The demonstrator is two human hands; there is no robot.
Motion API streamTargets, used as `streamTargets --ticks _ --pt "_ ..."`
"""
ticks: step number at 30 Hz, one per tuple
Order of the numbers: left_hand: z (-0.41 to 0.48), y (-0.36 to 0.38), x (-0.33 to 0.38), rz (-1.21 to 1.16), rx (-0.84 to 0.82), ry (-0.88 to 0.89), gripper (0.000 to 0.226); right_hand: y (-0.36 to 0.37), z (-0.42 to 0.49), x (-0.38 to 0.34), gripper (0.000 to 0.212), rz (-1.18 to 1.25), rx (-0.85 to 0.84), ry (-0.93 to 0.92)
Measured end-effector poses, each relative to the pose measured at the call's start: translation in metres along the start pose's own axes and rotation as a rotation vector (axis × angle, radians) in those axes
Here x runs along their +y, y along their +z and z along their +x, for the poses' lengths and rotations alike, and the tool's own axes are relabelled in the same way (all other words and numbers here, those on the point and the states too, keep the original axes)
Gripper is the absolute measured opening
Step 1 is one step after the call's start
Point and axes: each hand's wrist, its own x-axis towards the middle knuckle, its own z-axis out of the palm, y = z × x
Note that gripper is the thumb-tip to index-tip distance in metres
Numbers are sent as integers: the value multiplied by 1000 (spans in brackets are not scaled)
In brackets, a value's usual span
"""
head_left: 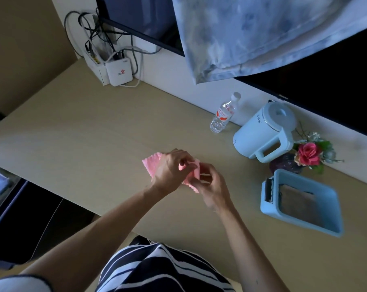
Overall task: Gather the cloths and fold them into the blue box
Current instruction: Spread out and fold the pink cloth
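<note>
A small pink cloth point(151, 164) with a ribbed texture sits in the middle of the beige table point(83, 144), bunched between both hands. My left hand point(171, 170) pinches its upper part from above. My right hand point(213, 188) grips its right edge, fingers curled round the fabric. Most of the cloth is hidden under the hands. The blue box point(268, 205) lies to the right, near the table's front edge. A brown folded cloth point(298, 205) lies flat inside it.
A pale blue kettle point(264, 133) and a water bottle point(222, 114) stand at the back right. A vase of flowers point(308, 154) sits just behind the box. A white router with cables point(119, 73) is at the back left. A blue-white sheet point(252, 32) hangs over a dark screen.
</note>
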Motion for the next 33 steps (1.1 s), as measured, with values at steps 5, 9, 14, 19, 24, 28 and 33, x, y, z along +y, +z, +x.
streamTargets --ticks 5,9,14,19,24,28,33 --pt "11 -7 17 29 0 171 8 -23 -1 -28 14 82 127 -109" --pt "15 -8 25 60 -32 206 5 -37 -3 -50 17 62 141 -186" --pt "18 -10 29 140 -34 108 19 -49 -8 -70 17 31 226 -224" --pt "28 -20 25 201 -55 86 24 -74 -14 -77 17 -67 265 -237" --pt "39 -29 15 266 -102 86 18 -99 -20 -84 18 -71 318 -247" --pt "51 -42 10 224 -97 128 28 -117 -24 -80 17 -117 293 -202" --pt "71 -56 0 222 -107 183 28 -139 -17 -63 13 -324 318 -128"
